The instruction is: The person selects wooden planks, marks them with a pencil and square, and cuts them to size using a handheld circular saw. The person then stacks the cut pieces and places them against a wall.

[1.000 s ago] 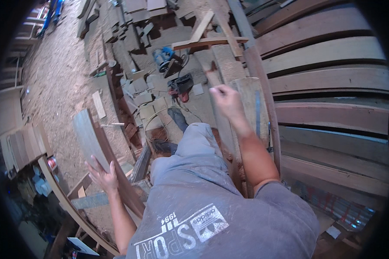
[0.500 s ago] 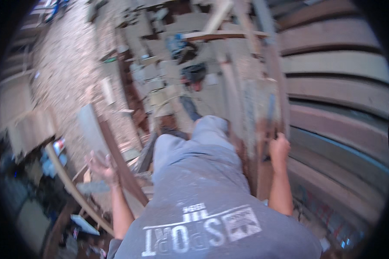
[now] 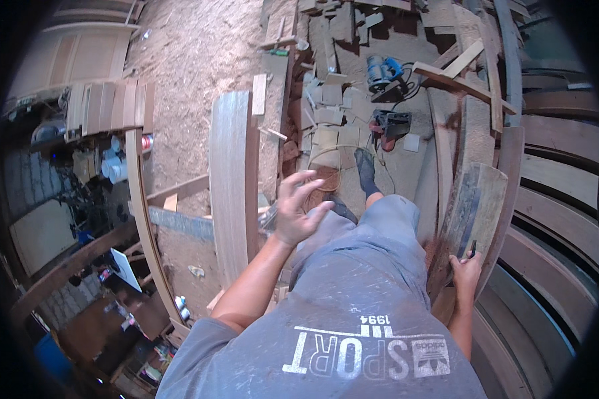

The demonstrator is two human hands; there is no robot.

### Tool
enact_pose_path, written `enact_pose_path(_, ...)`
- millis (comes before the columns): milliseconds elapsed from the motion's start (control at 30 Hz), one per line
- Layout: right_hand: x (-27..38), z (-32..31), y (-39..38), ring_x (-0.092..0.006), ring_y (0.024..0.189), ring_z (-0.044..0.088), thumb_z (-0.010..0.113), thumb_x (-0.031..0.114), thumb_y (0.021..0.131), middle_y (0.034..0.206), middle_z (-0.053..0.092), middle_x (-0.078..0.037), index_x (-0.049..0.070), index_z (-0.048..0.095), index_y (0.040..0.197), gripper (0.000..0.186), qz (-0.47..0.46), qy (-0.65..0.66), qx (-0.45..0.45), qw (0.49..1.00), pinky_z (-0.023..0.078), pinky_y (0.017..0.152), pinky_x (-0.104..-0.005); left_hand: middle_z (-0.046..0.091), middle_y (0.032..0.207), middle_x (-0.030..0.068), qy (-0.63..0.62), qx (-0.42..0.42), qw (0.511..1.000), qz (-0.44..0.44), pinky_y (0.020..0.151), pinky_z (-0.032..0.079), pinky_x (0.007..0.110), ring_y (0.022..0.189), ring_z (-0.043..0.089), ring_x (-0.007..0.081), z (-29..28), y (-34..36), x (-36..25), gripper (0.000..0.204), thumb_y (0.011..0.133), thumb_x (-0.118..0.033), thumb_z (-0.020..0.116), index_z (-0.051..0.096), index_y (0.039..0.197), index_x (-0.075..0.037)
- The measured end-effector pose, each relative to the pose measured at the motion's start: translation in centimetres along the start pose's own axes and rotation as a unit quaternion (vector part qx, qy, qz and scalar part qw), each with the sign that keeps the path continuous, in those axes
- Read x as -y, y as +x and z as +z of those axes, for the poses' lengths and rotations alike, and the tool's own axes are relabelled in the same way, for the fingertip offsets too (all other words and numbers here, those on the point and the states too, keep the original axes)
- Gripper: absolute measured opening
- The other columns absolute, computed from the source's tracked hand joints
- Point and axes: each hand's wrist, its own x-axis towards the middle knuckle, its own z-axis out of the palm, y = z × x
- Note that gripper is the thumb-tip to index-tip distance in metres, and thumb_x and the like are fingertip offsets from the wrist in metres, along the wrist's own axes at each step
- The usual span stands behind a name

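Note:
My left hand (image 3: 301, 209) is raised in front of my thighs with fingers spread, beside a long pale plank (image 3: 231, 173), holding nothing. My right hand (image 3: 466, 268) is low at my right side, closed round a small dark object (image 3: 472, 250), possibly a tool, against a worn board (image 3: 482, 199) with a bluish-grey strip along it. Some of its fingers are hidden.
A blue power tool (image 3: 381, 73) and a red-and-black tool (image 3: 386, 130) lie ahead among offcuts (image 3: 329, 96) and cords. Crossed battens (image 3: 462, 86) lie at right front, stacked timber (image 3: 559, 199) far right. A narrow rail (image 3: 140, 219) and cluttered shelves are left, beside sawdust-covered ground (image 3: 186, 53).
The view has turned, shifting the scene. My left hand has moved from beside the plank toward the middle; my right hand has come down to the board's near part and closed on the dark object.

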Motion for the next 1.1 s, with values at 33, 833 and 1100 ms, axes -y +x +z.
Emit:
enact_pose_path(33, -0.4, 0.5, 0.0, -0.0371, 0.088, 0.072, 0.094, 0.035, 0.083, 0.089, 0.07, -0.015, -0.001, 0.063, 0.12, 0.061, -0.007, 0.012, -0.011, 1.0, 0.056, 0.082, -0.048, 0.064, 0.144, 0.0163, -0.025, 0.02, 0.999, 0.01, 0.113, 0.05, 0.048, 0.133, 0.062, 0.0368, 0.7, -0.4, -0.5, 0.048, 0.086, -0.026, 0.092, 0.076, 0.127, -0.008)
enact_pose_path(833, 31.9, 17.3, -8.9, -0.0094, 0.06, 0.049, 0.043, 0.073, 0.111, 0.091, 0.069, -0.005, 0.001, 0.075, 0.107, 0.078, -0.103, 0.422, 0.598, 0.674, 0.044, 0.054, -0.0255, 0.073, 0.095, 0.0119, 0.226, -0.194, 0.937, -0.184, 0.077, 0.056, 0.037, 0.084, 0.071, 0.0228, -9.7, -8.3, 3.7, 0.018, 0.098, -0.012, 0.082, 0.078, 0.109, 0.001)
enact_pose_path(1100, 33.9, 20.2, -8.7, -0.0157, 0.092, 0.072, 0.044, 0.066, 0.113, 0.107, 0.073, -0.012, -0.002, 0.072, 0.111, 0.073, -0.085, 0.513, 0.626, 0.581, 0.06, 0.085, -0.0303, 0.071, 0.092, 0.0135, 0.296, -0.26, 0.912, -0.117, 0.076, 0.055, 0.039, 0.082, 0.069, 0.0266, -7.3, -7.9, 7.2, 0.021, 0.097, -0.016, 0.084, 0.076, 0.103, 0.002)
